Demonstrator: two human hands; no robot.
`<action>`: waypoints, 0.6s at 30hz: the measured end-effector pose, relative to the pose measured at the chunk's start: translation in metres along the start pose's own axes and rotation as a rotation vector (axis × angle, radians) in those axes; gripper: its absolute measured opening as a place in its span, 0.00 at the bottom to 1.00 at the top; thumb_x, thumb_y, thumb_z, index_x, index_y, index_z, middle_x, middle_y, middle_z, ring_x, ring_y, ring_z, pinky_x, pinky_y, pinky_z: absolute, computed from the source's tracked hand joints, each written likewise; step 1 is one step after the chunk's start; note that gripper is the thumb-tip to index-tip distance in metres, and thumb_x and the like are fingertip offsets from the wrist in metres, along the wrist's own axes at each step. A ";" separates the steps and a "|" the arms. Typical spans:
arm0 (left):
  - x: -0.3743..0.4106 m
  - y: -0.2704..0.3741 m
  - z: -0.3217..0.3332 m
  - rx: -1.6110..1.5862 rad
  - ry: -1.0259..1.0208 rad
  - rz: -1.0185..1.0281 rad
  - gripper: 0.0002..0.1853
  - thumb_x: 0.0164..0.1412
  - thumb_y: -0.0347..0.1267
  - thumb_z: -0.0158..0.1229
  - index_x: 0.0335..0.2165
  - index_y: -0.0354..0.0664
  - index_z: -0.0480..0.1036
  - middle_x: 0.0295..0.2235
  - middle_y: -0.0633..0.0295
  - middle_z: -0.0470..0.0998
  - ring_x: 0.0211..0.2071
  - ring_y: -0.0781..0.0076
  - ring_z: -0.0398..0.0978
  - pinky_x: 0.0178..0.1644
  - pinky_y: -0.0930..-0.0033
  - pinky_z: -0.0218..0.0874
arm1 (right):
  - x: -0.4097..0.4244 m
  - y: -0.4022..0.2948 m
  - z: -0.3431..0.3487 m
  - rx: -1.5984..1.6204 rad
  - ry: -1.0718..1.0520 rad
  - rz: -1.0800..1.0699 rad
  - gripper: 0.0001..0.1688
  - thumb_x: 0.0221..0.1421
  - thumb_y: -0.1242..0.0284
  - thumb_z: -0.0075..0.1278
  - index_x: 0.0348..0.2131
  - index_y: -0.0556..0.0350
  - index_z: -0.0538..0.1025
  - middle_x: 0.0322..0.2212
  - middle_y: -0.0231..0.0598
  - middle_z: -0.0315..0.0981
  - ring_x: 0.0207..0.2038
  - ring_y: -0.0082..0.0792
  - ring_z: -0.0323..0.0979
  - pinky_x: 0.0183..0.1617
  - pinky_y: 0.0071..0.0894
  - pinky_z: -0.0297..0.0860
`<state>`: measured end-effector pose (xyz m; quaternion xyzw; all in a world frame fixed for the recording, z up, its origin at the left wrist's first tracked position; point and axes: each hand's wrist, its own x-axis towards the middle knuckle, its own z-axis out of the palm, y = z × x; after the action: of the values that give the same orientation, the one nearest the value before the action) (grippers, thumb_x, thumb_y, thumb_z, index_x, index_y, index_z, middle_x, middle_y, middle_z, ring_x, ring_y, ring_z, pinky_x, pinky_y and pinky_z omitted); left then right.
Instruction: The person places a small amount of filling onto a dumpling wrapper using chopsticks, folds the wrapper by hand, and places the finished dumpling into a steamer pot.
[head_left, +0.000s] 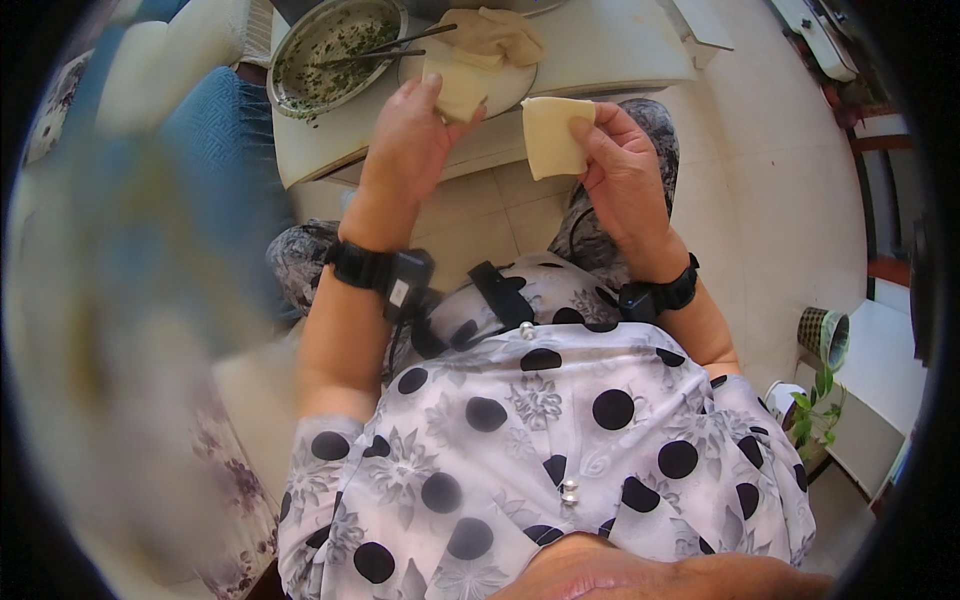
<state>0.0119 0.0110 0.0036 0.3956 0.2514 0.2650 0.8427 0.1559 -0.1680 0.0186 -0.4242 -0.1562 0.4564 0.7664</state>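
Note:
My left hand (409, 131) holds a pale square dough wrapper or a small stack of them (456, 91), thumb on top; the layers are hard to count. Pinched at its right edge, a single square wrapper (553, 139) hangs upright from my right hand (622, 161). Beyond my left hand, a metal bowl (296, 45) contains chopped green filling (337, 64). Dark chopsticks (390, 51) lean in the bowl, their ends pointing right. A round plate (517, 82) lies partly hidden under the left hand's wrappers, with a beige cloth (499, 34) at its far side.
The white table (615, 52) has its near edge just ahead of my knees. A blue textured cover (206, 124) lies to the left. On the right, a wastebasket (814, 330) and a leafy plant (814, 416) stand by a white cabinet (881, 375). Something blurred covers the left side.

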 end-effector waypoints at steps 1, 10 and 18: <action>0.005 -0.001 -0.002 0.001 0.029 0.003 0.20 0.71 0.35 0.41 0.51 0.29 0.64 0.49 0.49 0.73 0.51 0.56 0.73 0.56 0.56 0.66 | 0.001 0.000 -0.002 -0.001 0.007 -0.001 0.07 0.62 0.76 0.52 0.41 0.56 0.74 0.35 0.30 0.76 0.34 0.17 0.73 0.38 0.16 0.70; -0.070 -0.015 0.030 0.190 -0.028 0.032 0.20 0.69 0.29 0.48 0.57 0.36 0.61 0.51 0.56 0.71 0.51 0.68 0.72 0.52 0.68 0.68 | 0.006 0.000 0.012 -0.270 -0.070 -0.089 0.10 0.61 0.75 0.54 0.41 0.59 0.74 0.35 0.29 0.76 0.37 0.16 0.72 0.43 0.15 0.68; -0.074 -0.028 0.018 -0.258 0.072 0.100 0.15 0.65 0.25 0.53 0.50 0.39 0.66 0.49 0.57 0.74 0.48 0.68 0.75 0.53 0.64 0.70 | -0.003 0.007 0.026 -0.259 -0.248 0.118 0.17 0.61 0.73 0.54 0.48 0.60 0.73 0.41 0.33 0.75 0.42 0.20 0.72 0.47 0.20 0.69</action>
<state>-0.0244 -0.0617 0.0070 0.2861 0.2252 0.3511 0.8627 0.1346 -0.1556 0.0289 -0.4684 -0.2818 0.5256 0.6519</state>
